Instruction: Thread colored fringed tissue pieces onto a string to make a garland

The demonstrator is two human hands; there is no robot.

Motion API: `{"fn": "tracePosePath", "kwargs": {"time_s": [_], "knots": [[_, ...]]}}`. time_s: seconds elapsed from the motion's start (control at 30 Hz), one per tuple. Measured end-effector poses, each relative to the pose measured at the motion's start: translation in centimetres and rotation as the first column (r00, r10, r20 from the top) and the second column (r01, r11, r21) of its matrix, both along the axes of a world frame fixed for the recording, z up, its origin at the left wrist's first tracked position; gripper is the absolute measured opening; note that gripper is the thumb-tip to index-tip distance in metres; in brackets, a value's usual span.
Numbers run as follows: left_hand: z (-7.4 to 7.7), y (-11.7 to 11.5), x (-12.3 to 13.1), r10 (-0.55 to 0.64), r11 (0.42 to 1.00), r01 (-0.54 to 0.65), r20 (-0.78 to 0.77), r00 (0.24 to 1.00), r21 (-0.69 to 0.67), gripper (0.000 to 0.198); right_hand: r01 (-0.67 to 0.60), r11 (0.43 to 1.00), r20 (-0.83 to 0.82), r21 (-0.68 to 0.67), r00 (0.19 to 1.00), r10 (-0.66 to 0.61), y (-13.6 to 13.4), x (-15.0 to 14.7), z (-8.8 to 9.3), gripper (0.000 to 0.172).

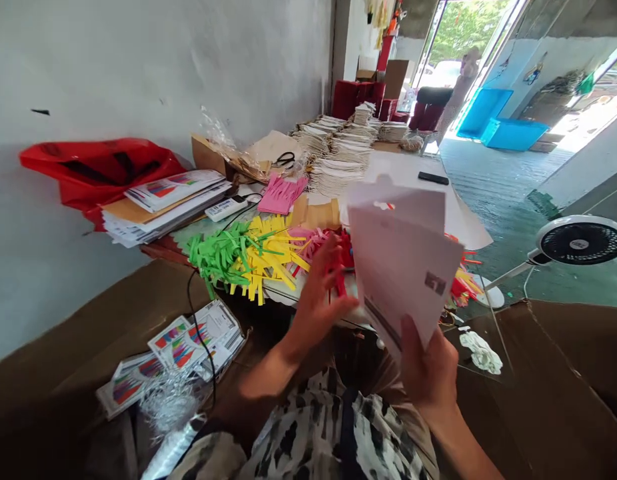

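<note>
Two or more white cards held up, slightly offset, just at the near edge of the table. Exact count not readable; the front card hides most of what lies behind.

Right hand: grip closed on the lower end of the cards, thumb on the near face, other fingers mostly hidden. Judged reason: a low pinch leaves the upper and left edges uncovered and keeps the small printed picture in plain sight.

Left hand: fingers spread, thumb apart, grip with nothing in it. Hovers about the near edge, left of the cards (whether the thumb tip meets them, cannot tell).

Layout: green strips lie towards the near left corner, yellow strips next to them, tips hanging over the edge. Grouped by colour, probably to limit tangling. Red strips behind the left hand; a flatter pink bundle farther in. Paper stacks crowd the far part, likely to spare room at the near edge. Phone towards the right edge, apart from the stacks. Fan beyond that edge, presumably for air. Printed packs lie lower than the left corner, their support unclear.
</note>
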State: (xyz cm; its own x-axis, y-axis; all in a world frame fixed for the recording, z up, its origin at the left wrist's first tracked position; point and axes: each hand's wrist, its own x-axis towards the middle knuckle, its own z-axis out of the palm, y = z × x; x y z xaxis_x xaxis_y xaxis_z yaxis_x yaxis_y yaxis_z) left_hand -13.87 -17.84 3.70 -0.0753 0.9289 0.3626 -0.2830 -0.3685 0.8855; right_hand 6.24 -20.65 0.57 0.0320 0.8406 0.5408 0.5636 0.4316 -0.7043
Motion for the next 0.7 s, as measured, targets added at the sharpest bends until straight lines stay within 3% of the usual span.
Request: {"fn": "tracePosePath", "kwargs": {"time_s": [0.07,0.17,0.23,0.3,0.33,0.4,0.53,0.63,0.7], "knots": [[-1.3,1.8,-0.5,0.028,0.989,-0.023,0.032,0.999,-0.148,0.089,-0.059,0.978,-0.169,-0.201,0.985,0.024,0.1,0.5,0.6,0.036],[-3.2,3.8,-0.4,-0.082,0.907,0.148,0.178,0.98,-0.394,0.065,-0.338,0.86,-0.467,-0.383,0.874,0.135,1.0,1.2,1.3,0.041],[-3.7,4.6,-0.3,-0.005,0.905,0.119,0.269,0.963,-0.409,0.056,-0.493,0.762,-0.61,-0.42,0.775,0.165,1.9,1.8,1.4,0.04],[-3.5,5.3,-0.4,0.111,0.933,0.02,0.341,0.934,-0.359,0.051,-0.575,0.7,-0.688,-0.423,0.707,0.164,2.5,2.2,0.9,0.042],[-3.3,5.7,-0.5,0.151,0.942,-0.02,0.37,0.917,-0.336,0.05,-0.576,0.702,-0.705,-0.419,0.693,0.148,2.7,2.4,0.5,0.043],[-2.7,6.5,-0.9,0.205,0.947,-0.073,0.411,0.888,-0.314,0.048,-0.496,0.765,-0.706,-0.41,0.704,0.077,2.8,2.5,-0.4,0.04],[-2.5,7.5,-0.6,0.307,0.937,-0.183,0.447,0.84,-0.299,0.045,-0.182,0.905,-0.602,-0.385,0.793,-0.096,3.4,2.0,-1.7,0.04],[-2.8,7.5,0.3,0.391,0.917,-0.297,0.447,0.805,-0.267,0.043,-0.045,0.93,-0.585,-0.364,0.789,-0.19,4.3,1.5,-1.7,0.044],[-2.9,7.2,0.7,0.422,0.906,-0.35,0.444,0.79,-0.237,0.042,-0.102,0.911,-0.665,-0.399,0.716,-0.211,4.8,1.4,-1.4,0.048]]}}
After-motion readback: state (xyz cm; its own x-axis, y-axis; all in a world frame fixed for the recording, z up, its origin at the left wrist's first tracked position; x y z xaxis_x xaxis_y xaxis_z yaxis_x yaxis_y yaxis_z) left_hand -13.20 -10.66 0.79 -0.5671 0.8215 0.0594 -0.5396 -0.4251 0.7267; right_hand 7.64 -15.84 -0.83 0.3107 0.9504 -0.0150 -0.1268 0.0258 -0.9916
